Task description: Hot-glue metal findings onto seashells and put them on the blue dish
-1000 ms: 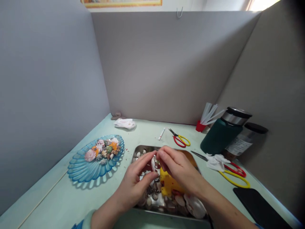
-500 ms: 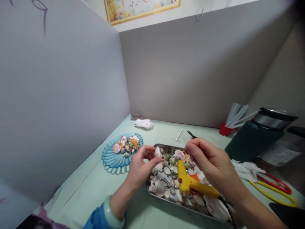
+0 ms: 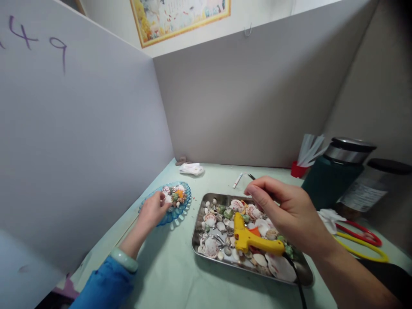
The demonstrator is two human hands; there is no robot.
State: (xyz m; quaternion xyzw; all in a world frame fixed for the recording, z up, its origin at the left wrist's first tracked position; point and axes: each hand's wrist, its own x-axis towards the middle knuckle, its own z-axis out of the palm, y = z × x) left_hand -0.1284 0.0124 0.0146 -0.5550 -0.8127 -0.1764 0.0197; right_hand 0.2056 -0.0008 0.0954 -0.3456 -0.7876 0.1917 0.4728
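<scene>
My left hand point(image 3: 153, 209) reaches over the blue scalloped glass plate point(image 3: 165, 220), its fingers closed on a small white shell point(image 3: 168, 199). The shell is against a cluster of colored shells point(image 3: 179, 194) on that plate. My right hand point(image 3: 285, 206) is held above the right part of a metal tray point(image 3: 193, 237), thumb and fingertips pinched together; what they hold, if anything, is too small to make out. A yellow glue gun point(image 3: 257, 243) with a black cord lies across the loose shells point(image 3: 210, 247) in the tray.
Right of the tray stand a dark green flask point(image 3: 333, 180), a lidded clear jar point(image 3: 363, 191) and a red cup point(image 3: 298, 170) of glue sticks. Red and yellow rings point(image 3: 363, 249) lie nearby. Grey partitions point(image 3: 241, 107) enclose the table; white tissue point(image 3: 192, 169) lies by the corner.
My left hand has moved left from above the tray to the plate, carrying the white shell. My right hand stays pinched over the tray. The view has shifted slightly.
</scene>
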